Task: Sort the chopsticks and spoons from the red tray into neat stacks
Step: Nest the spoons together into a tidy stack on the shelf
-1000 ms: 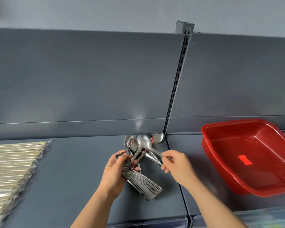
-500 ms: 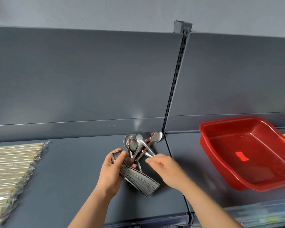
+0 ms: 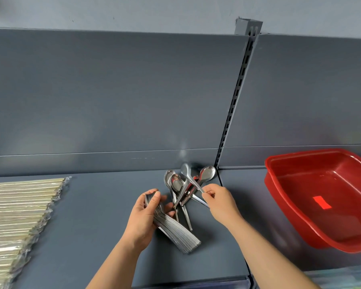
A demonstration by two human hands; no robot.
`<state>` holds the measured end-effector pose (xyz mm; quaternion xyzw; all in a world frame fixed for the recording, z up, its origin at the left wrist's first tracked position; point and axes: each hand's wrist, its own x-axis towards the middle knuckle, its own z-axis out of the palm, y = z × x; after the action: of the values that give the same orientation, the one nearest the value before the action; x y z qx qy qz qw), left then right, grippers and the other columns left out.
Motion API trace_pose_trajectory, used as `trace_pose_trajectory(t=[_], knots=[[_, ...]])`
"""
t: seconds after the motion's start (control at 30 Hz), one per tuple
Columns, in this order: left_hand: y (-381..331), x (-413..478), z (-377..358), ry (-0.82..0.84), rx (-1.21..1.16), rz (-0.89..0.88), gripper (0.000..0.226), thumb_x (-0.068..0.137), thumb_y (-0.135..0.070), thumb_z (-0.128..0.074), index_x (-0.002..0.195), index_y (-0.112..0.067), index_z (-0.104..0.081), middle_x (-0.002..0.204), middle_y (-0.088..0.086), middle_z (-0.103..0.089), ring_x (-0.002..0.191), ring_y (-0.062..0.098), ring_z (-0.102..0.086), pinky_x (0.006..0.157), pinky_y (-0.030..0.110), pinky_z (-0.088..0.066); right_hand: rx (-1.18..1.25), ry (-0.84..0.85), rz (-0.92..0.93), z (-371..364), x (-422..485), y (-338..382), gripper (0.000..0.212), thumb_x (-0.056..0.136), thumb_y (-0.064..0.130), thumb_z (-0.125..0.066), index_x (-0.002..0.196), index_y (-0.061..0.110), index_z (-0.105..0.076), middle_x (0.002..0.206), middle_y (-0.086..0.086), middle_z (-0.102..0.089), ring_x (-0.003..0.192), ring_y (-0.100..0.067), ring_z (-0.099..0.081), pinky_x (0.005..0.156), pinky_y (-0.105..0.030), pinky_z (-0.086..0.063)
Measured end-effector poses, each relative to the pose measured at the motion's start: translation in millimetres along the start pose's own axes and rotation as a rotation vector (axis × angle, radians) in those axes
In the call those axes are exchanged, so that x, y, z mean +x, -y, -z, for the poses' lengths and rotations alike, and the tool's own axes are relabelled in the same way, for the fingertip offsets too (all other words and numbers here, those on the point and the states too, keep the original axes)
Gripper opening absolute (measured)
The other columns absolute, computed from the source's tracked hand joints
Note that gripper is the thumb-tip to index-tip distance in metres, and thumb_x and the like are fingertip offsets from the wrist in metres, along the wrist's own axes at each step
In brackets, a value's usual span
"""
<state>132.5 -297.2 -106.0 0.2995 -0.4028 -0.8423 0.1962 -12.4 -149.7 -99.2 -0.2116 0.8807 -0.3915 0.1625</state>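
Spoons (image 3: 176,182) lie in a jumble by the shelf's (image 3: 102,205) back edge. The right grip (image 3: 221,202) pinches one handle to pull it free; the left grip (image 3: 143,215) clasps the neat stack (image 3: 175,228), ready for it. The red tray (image 3: 300,170) seems empty.

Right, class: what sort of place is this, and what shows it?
Probably a shop or stockroom: a grey metal display shelf with a slotted upright post, and rows of plastic-wrapped wooden chopsticks laid out like stock.

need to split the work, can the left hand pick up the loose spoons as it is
Probably not: the left hand grips the spoon stack, so its fingers are taken, though the loose spoons lie close beside it.
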Motion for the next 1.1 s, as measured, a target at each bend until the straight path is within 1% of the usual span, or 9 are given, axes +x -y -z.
trace_pose_trajectory(t=[0.13,0.27,0.4,0.47,0.57,0.67,0.73,0.93,1.1], knots=[[-1,8,-1,0.007,-0.033,0.005,0.024,0.094,-0.019,-0.057,0.115,-0.007,-0.054,0.101,0.018,-0.066,0.084,0.034,-0.071,0.065,0.041,-0.059,0.268,0.135,0.031,4,-20,5,0.024,0.086,0.001,-0.061,0.078,0.024,-0.067,0.065,0.003,-0.062,0.054,-0.01,-0.057,0.056,-0.025,-0.05],[-3,15,-2,0.035,-0.047,-0.002,0.037,0.086,-0.024,-0.063,0.118,-0.01,-0.052,0.106,0.019,-0.066,0.097,0.039,-0.068,0.07,0.045,-0.058,0.151,0.247,0.139,-2,-29,5,0.02,0.083,0.009,-0.066,0.085,0.026,-0.077,0.076,0.007,-0.061,0.063,-0.005,-0.059,0.059,-0.019,-0.046],[-6,19,-3,0.04,-0.026,-0.032,0.047,0.073,-0.018,-0.071,0.115,-0.009,-0.053,0.086,0.012,-0.071,0.078,0.032,-0.071,0.063,0.04,-0.058,0.165,0.346,0.152,-2,-26,10,0.014,0.082,0.026,-0.064,0.073,0.028,-0.075,0.078,0.001,-0.065,0.067,-0.005,-0.061,0.068,-0.029,-0.05],[-6,22,-2,0.025,-0.033,-0.041,0.042,0.075,-0.016,-0.07,0.113,-0.008,-0.054,0.082,0.01,-0.071,0.071,0.028,-0.071,0.061,0.038,-0.058,0.17,0.282,0.076,0,-19,9,0.021,0.08,0.036,-0.061,0.076,0.018,-0.071,0.076,-0.001,-0.068,0.066,-0.005,-0.063,0.071,-0.036,-0.054],[-6,26,3,0.028,-0.045,-0.029,0.028,0.088,-0.011,-0.062,0.114,-0.007,-0.053,0.083,0.011,-0.072,0.072,0.028,-0.071,0.06,0.039,-0.058,0.147,0.088,-0.083,3,1,7,0.02,0.08,0.031,-0.063,0.071,0.014,-0.068,0.062,0.001,-0.065,0.055,-0.011,-0.062,0.061,-0.039,-0.055],[-6,28,8,0.023,-0.033,-0.007,0.026,0.088,-0.011,-0.061,0.114,-0.008,-0.055,0.089,0.013,-0.072,0.075,0.03,-0.071,0.061,0.04,-0.058,-0.172,0.002,-0.135,0,21,11,0.047,0.078,0.042,-0.062,0.05,0.009,-0.044,0.044,-0.002,-0.039,0.047,-0.019,-0.042,0.048,-0.028,-0.033],[-6,30,10,0.019,-0.018,0.008,0.028,0.085,-0.013,-0.064,0.112,-0.009,-0.056,0.092,0.014,-0.071,0.077,0.031,-0.071,0.062,0.04,-0.058,-0.294,-0.033,-0.171,-7,31,15,0.055,0.077,0.048,-0.063,0.047,0.011,-0.035,0.042,-0.001,-0.034,0.045,-0.02,-0.035,0.044,-0.026,-0.024],[-6,34,8,0.053,-0.008,0.047,0.037,0.075,-0.016,-0.068,0.11,-0.009,-0.058,0.092,0.014,-0.07,0.076,0.032,-0.071,0.061,0.039,-0.058,-0.327,-0.05,-0.293,-16,52,19,0.031,0.071,0.046,-0.065,0.079,0.016,-0.06,0.081,-0.001,-0.064,0.078,-0.029,-0.061,0.062,-0.027,-0.041],[-6,36,4,0.098,-0.033,0.087,0.034,0.083,-0.013,-0.064,0.115,-0.008,-0.056,0.104,0.021,-0.067,0.085,0.037,-0.07,0.065,0.042,-0.059,-0.193,0.01,-0.375,-1,52,13,0.017,0.074,0.026,-0.058,0.071,0.012,-0.067,0.075,-0.005,-0.071,0.074,-0.028,-0.069,0.065,-0.03,-0.053]])
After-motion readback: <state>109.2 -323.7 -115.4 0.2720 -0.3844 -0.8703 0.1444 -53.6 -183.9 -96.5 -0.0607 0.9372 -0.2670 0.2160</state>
